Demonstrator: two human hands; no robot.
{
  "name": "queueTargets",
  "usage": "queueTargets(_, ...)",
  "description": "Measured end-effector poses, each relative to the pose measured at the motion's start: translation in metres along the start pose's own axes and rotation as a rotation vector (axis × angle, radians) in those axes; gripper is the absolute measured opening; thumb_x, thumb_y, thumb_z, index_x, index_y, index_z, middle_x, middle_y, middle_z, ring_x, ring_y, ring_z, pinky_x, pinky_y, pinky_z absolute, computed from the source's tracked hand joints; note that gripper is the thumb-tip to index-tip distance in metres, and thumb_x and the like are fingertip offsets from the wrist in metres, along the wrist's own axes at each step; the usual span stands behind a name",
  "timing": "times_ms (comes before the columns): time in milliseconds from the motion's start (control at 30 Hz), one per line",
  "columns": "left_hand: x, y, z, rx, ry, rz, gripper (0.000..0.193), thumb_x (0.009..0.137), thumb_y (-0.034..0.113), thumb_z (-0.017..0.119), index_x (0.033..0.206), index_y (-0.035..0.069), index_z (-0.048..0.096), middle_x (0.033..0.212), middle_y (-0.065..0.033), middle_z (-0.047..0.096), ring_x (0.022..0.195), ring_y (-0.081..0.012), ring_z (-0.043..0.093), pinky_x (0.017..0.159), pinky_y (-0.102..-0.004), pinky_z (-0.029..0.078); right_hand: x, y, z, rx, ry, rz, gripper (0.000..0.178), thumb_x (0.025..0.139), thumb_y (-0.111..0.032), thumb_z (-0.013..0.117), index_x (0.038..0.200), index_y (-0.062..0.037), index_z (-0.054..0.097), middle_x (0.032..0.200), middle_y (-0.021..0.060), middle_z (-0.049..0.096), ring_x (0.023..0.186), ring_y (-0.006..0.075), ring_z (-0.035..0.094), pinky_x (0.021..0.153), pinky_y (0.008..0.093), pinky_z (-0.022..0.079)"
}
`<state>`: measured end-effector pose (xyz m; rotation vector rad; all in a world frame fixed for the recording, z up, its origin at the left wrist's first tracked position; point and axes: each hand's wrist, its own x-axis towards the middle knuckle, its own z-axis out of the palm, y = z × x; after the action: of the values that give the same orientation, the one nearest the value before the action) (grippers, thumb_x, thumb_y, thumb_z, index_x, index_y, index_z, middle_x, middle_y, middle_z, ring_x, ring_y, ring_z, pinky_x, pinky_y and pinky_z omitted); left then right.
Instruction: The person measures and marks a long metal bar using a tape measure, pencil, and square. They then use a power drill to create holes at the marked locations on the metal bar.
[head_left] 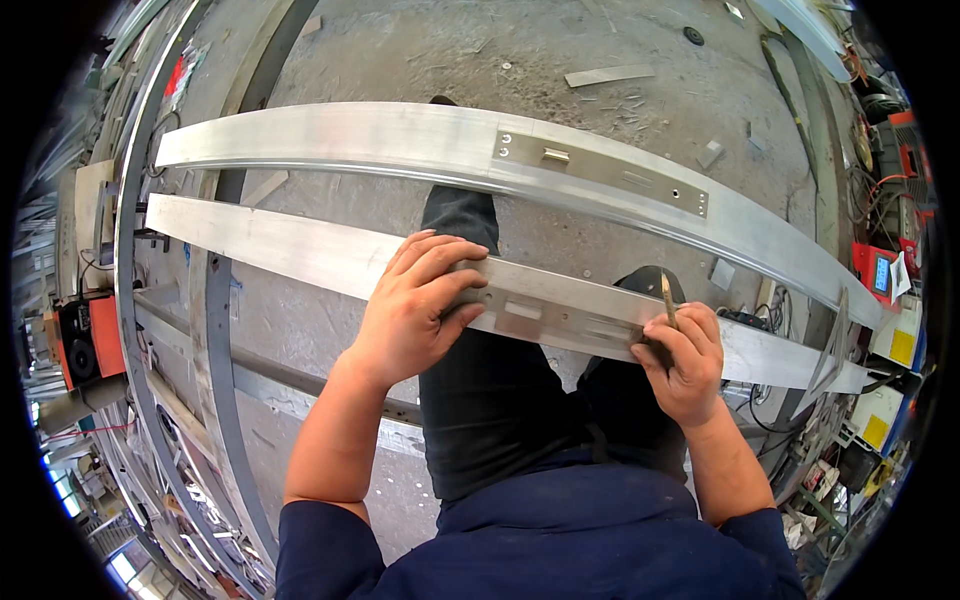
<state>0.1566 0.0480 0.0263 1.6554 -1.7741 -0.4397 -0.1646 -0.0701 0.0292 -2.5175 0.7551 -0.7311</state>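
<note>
Across the frame's middle, we see a long silver metal bar (pixel 575 288), flat and softly shiny, with a slotted plate (pixel 520 314). Our left hand (pixel 422 300) curls over it; we cannot tell whether it grips. Right of centre, our right hand (pixel 690 362) pinches a slim pointed tool (pixel 668 298).

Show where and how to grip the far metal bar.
Probably grip the far metal bar across its long edges, left of the plate, from the near side: its broad face is up and a gap parts it from the near bar.
</note>
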Motion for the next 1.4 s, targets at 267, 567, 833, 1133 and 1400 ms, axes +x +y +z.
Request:
queueTargets(267, 0.0013, 0.0017, 0.0006, 0.005, 0.001, -0.016, 0.031, 0.071, 0.005, 0.085, 0.098, 0.006, 0.071, 0.123, -0.0088, 0.069, 0.120, -0.0339, 0.061, 0.106, -0.0488, 0.047, -0.0014, 0.0005, -0.0014, 0.010, -0.008, 0.023, 0.032, 0.068, -0.001, 0.085, 0.096, -0.0028, 0.070, 0.093, 0.0106, 0.070, 0.089, 0.0322, 0.063, 0.089, 0.0469, 0.051)
queueTargets(567, 0.0009, 0.0009, 0.0004, -0.009, -0.001, -0.015, 0.028, 0.073, 0.004, 0.083, 0.099, 0.005, 0.071, 0.124, -0.0096, 0.068, 0.120, -0.0340, 0.061, 0.108, -0.0490, 0.046, 0.0002, 0.0003, -0.0019, 0.002, -0.010, 0.012, 0.031, 0.069, -0.001, 0.085, 0.096, -0.0031, 0.070, 0.093, 0.0098, 0.071, 0.088, 0.0312, 0.063, 0.090, 0.0466, 0.052)
queueTargets(833, 0.0011, 0.0007, 0.0011, -0.014, 0.003, -0.014, 0.029, 0.072, 0.002, 0.082, 0.099, 0.005, 0.071, 0.124, -0.0103, 0.069, 0.120, -0.0346, 0.062, 0.107, -0.0494, 0.046, -0.0008, 0.0007, -0.0012, 0.025, 0.002, 0.025, 0.030, 0.068, -0.003, 0.087, 0.095, -0.0041, 0.071, 0.093, 0.0087, 0.072, 0.090, 0.0310, 0.064, 0.089, 0.0460, 0.052)
queueTargets(1133, 0.0027, 0.0039, 0.0006, 0.023, -0.004, -0.026, 0.026, 0.074, 0.005, 0.081, 0.098, 0.006, 0.072, 0.124, -0.0078, 0.069, 0.121, -0.0321, 0.062, 0.110, -0.0510, 0.045, -0.0012, 0.0030, -0.0008, 0.016, 0.015, 0.024, 0.029, 0.071, -0.007, 0.087, 0.096, -0.0057, 0.072, 0.093, 0.0067, 0.072, 0.090, 0.0300, 0.063, 0.088, 0.0444, 0.052)
queueTargets(1400, 0.0012, 0.0025, 0.0024, 0.007, -0.026, -0.036, 0.027, 0.072, 0.000, 0.077, 0.099, 0.002, 0.072, 0.124, -0.0140, 0.069, 0.123, -0.0366, 0.062, 0.113, -0.0536, 0.041, 0.0005, 0.0030, 0.0000, 0.032, 0.058, 0.046, 0.030, 0.068, -0.005, 0.085, 0.095, -0.0060, 0.072, 0.088, 0.0070, 0.069, 0.085, 0.0302, 0.062, 0.083, 0.0433, 0.052)
